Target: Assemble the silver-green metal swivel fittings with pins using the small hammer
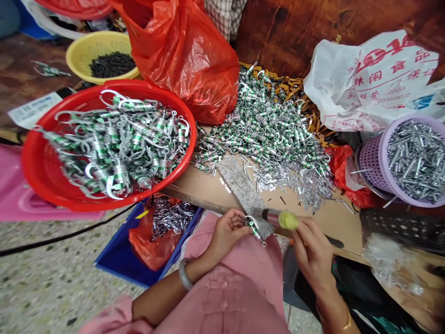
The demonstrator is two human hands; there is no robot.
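The bench (pixel 339 227), topped in light brown, runs beyond both grips, its near edge close to them, with a reddish-brown wooden panel (pixel 278 32) at the far side. Well below and left of the left grip (pixel 222 234) is a speckled floor (pixel 45 273).

The left grip pinches a green-banded metal piece (pixel 256 229) between thumb and fingers, just beside the near end of a flat metal bar (pixel 239 188). The right grip (pixel 313 250) is closed around a tool (pixel 287 220) with a yellow-green part, its dark end just above the bar.

Beyond the left grip and to its left, a red basket (pixel 78 199) is heaped with similar pieces; past it, a yellow basket (pixel 74 58) holds thin black parts (pixel 113 64). A red bag (pixel 184 55) stands straight beyond the left grip. Below and left of that grip, a blue box (pixel 116 260) holds a red plastic sheet or bag (pixel 153 246) and small metal parts (pixel 172 215). Right of and beyond the right grip, a purple basket (pixel 370 155) is full of metal pins (pixel 417 160), near a white bag (pixel 368 83). Between these baskets, beyond both grips, lies a loose pile of green-banded pieces (pixel 267 125).
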